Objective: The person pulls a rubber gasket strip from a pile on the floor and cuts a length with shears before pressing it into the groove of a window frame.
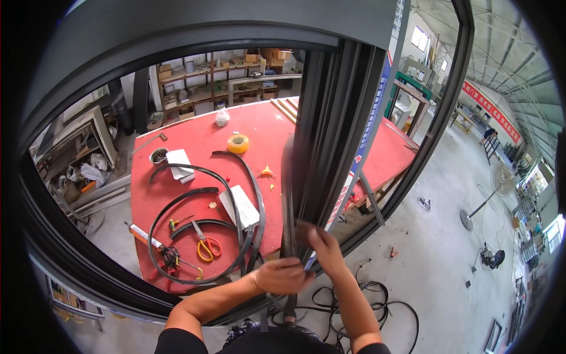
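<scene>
Along the post [333, 141], the strip [287, 212] rises upright from the left hand [281, 275], curled around it. Right hand [320, 241] sits higher, rightward; blur hides its grip

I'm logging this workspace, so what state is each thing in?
Left hand: curled, apparently gripping the dark strip
Right hand: blurred, grip unclear
Scissors: blades seemingly closed
Tape roll: lying flat
Caulking gun: lying down
Floor fan: upright, running unclear
Table strips: curved, loosely looped
Floor strands: tangled

Red table [194, 135]: curved black strips [257, 194], orange-handled scissors [203, 237], caulking gun [154, 241], yellow tape roll [237, 150], small tub [158, 156], white box [179, 162]. Grey floor [424, 283]: black strip loops [387, 293], standing fan [483, 203]. Rear shelves [203, 72]: cardboard boxes [252, 57].
</scene>
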A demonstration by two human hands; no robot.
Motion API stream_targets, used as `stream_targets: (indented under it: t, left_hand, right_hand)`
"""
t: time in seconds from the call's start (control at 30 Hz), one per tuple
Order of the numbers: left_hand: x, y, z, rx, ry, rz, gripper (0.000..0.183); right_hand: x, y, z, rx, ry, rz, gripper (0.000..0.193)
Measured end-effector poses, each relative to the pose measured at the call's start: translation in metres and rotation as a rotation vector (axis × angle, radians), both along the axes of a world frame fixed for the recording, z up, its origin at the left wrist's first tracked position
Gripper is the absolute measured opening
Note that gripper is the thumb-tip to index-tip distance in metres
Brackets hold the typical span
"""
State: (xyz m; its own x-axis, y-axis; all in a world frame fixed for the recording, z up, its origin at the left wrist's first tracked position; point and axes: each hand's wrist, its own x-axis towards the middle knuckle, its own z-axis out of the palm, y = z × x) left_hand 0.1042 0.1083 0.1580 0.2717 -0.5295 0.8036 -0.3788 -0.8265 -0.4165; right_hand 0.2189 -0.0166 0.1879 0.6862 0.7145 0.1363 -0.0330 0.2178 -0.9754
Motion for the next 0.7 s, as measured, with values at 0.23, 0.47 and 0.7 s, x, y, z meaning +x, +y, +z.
stream_targets:
  t: [0.23,0.47,0.7]
  left_hand:
    - [-0.03,-0.004,-0.038,-0.068,0.326,0.18,0.028]
    - [-0.066,0.019,0.021,-0.781,0.419,0.114,0.045]
    - [0.014,0.025,0.092,-1.543,0.358,-0.18,0.034]
  right_hand:
    - [0.002,0.084,0.03,0.138,0.325,0.325,0.039]
    - [-0.03,0.084,0.041,-0.087,-0.882,-0.425,0.058]
    - [-0.042,0.069,0.035,-0.283,-1.245,-0.714,0.064]
